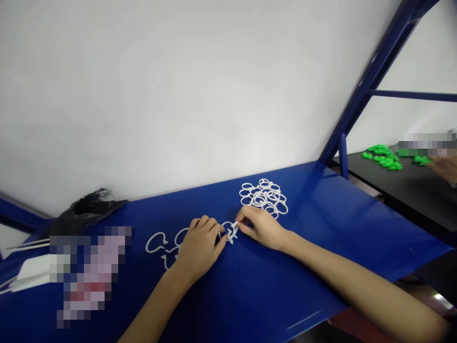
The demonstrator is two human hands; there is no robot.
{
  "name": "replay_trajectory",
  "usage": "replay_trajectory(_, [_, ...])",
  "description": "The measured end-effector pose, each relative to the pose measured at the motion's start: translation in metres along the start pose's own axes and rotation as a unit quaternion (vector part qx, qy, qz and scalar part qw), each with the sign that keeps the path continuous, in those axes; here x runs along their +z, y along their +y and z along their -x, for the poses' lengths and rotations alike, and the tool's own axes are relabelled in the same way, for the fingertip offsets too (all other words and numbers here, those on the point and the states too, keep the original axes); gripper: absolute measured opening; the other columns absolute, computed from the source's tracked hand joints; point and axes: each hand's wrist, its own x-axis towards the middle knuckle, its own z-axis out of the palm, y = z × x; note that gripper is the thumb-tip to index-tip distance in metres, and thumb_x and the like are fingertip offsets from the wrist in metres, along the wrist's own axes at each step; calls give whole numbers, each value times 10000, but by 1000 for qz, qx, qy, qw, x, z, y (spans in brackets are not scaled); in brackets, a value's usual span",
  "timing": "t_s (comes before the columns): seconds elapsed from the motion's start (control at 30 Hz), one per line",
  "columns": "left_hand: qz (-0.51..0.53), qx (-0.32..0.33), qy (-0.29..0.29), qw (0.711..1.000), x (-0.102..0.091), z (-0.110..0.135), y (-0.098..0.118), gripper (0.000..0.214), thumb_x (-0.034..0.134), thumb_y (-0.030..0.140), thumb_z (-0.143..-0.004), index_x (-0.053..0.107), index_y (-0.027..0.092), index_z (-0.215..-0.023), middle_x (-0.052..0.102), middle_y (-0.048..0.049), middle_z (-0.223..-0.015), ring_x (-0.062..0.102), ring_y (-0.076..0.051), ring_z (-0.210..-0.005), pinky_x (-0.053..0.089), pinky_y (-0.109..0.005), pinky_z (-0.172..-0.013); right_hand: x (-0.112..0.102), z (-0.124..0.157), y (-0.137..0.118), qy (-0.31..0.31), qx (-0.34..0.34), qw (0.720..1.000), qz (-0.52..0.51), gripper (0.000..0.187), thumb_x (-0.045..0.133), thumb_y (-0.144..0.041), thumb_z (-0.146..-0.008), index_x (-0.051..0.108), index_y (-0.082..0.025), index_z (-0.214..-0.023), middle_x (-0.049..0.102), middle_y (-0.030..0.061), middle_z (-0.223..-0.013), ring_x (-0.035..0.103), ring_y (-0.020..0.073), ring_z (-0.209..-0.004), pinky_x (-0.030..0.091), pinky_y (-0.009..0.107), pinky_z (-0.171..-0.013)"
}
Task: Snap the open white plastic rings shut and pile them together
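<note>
Both of my hands meet over a white plastic ring lying on the blue table. My left hand is curled with its fingertips pinching the ring's left side. My right hand pinches the ring's small tab on the right. Just behind my right hand lies a heap of several white rings. To the left of my left hand, a few white rings lie linked in a row on the table, partly hidden under the hand.
Crumpled black plastic sits at the table's back left. White flat pieces lie at the far left. A blue frame post rises at the right. Beyond it, a black table holds green parts, with another person's hand nearby.
</note>
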Motion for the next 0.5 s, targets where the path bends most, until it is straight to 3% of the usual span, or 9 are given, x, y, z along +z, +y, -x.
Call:
replay_trajectory(0.27, [-49, -68, 30, 996, -3, 0, -11, 154, 531, 289, -918, 657, 202, -897, 675, -54, -875, 570, -269, -908, 401, -457, -842, 1, 0, -3, -12, 18, 1000, 6, 25, 587, -178, -907, 574, -194, -894, 618, -3, -817, 581, 118, -701, 434, 229, -656])
replay_trajectory(0.43, [84, -13, 72, 994, -7, 0, 0, 252, 504, 291, -944, 606, 250, -1170, 682, -29, -1021, 579, -220, -977, 416, -416, -919, -1, 0, -5, -8, 33, 999, 15, 37, 594, -165, -896, 570, -194, -893, 622, -8, -783, 571, 115, -664, 420, 223, -624])
replay_trajectory(0.5, [134, 2, 75, 988, -6, 0, 5, 206, 487, 313, -965, 612, 254, -1117, 684, -23, -1045, 583, -205, -990, 425, -396, -927, -1, 1, -7, -20, 27, 999, 18, 32, 591, -170, -900, 570, -193, -895, 628, -3, -796, 579, 120, -674, 435, 228, -633])
